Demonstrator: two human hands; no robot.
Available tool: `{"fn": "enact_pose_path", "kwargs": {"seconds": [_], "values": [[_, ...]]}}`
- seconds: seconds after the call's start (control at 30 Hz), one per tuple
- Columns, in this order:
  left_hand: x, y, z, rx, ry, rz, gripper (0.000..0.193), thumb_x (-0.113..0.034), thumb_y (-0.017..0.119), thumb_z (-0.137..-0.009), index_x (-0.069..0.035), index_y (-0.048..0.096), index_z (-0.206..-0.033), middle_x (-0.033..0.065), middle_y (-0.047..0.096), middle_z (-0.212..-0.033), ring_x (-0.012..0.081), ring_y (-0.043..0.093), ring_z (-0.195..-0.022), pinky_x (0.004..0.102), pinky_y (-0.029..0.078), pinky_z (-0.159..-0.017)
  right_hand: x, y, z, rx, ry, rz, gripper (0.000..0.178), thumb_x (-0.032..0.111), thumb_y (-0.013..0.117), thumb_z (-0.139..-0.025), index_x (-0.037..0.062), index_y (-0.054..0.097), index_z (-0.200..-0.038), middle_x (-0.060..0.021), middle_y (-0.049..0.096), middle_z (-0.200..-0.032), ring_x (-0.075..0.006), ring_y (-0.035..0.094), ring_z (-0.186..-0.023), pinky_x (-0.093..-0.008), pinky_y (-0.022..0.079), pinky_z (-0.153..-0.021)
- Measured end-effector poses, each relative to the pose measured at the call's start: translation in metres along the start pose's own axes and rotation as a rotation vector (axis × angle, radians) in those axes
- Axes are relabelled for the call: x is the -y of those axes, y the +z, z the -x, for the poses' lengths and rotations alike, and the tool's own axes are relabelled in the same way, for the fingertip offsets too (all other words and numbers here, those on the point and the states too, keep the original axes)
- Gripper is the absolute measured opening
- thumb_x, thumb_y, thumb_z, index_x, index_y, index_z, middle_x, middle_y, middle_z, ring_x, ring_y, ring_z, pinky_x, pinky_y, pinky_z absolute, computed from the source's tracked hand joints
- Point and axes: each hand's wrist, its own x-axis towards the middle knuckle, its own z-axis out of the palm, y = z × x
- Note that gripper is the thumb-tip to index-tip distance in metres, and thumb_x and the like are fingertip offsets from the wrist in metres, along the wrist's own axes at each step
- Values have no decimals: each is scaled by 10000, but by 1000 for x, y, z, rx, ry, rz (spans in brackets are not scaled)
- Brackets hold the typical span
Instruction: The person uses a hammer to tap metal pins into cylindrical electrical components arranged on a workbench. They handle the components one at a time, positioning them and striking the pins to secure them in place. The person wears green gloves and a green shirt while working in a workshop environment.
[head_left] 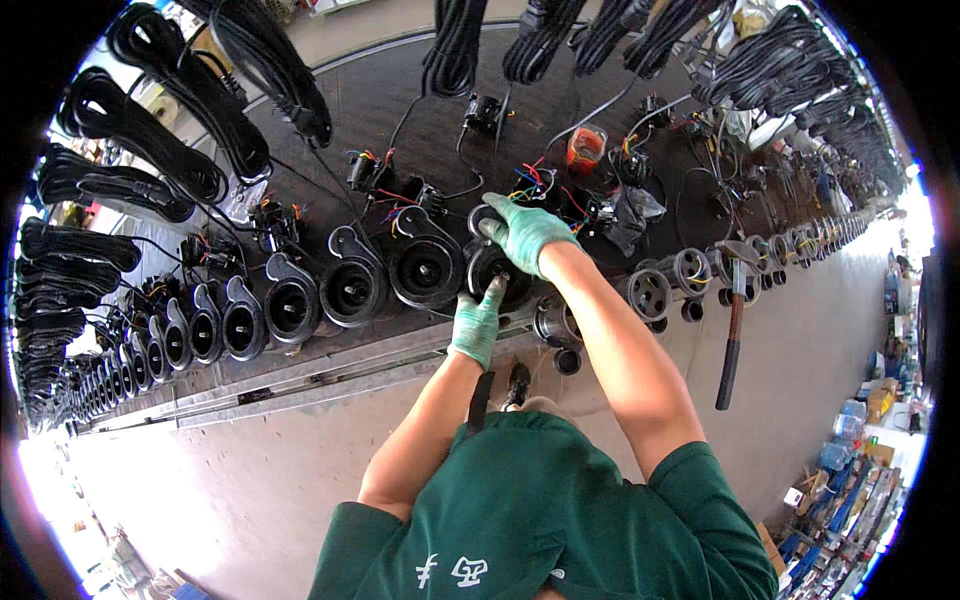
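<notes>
In a light green glove, my right hand (530, 236) is closed over the upper, narrower end of a black round housing (516, 287) at the bench's front edge. My left hand (476, 326), gloved alike, grips the same housing from below, its thumb reaching over the rim toward the middle. The fingers under the housing are hidden. Just to its left sits a similar black housing (425, 270) with a metal shaft at its centre. Beyond my right hand lie loose coloured wires (532, 182).
Similar black housings (350, 290) line the bench edge leftward; grey metal rings (650, 293) continue rightward. A hammer (735, 320) hangs at the edge, handle down. Coiled black cables (455, 45) ring the dark bench (400, 80). An orange-red container (586, 150) stands among small wired parts.
</notes>
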Motion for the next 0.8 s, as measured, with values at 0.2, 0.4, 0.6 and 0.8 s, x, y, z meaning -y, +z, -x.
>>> {"fn": "enact_pose_path", "kwargs": {"seconds": [0.2,0.4,0.6,0.8], "values": [[15,28,-13,-8,238,284,605,-71,673,-975,-46,378,-1503,98,590,-1344,183,578,-1181,318,482,-1037,-15,17,-31,100,65,62,686,632,338,-1045,171,390,-1551,-258,660,-1277,-448,623,-1190,-509,484,-1011],[-8,30,0,-34,122,326,498,-138,676,-991,6,489,-1430,102,631,-1313,181,603,-1126,330,488,-1013,-21,29,-33,114,141,15,674,607,311,-1059,59,476,-1417,-257,662,-1272,-446,605,-1219,-527,478,-1007],[-6,25,-11,-32,170,255,428,-184,703,-985,23,603,-1347,83,671,-1266,166,609,-1097,322,490,-975,-36,35,-29,-58,84,-5,561,525,458,-1052,49,514,-1343,-264,682,-1209,-447,630,-1170,-536,504,-935],[-1,24,-23,-35,189,268,416,-220,714,-983,43,647,-1297,83,696,-1228,157,609,-1042,316,492,-952,-49,48,-34,-240,-42,-116,535,416,583,-1033,34,541,-1405,-264,655,-1273,-422,606,-1224,-458,492,-989]]}}
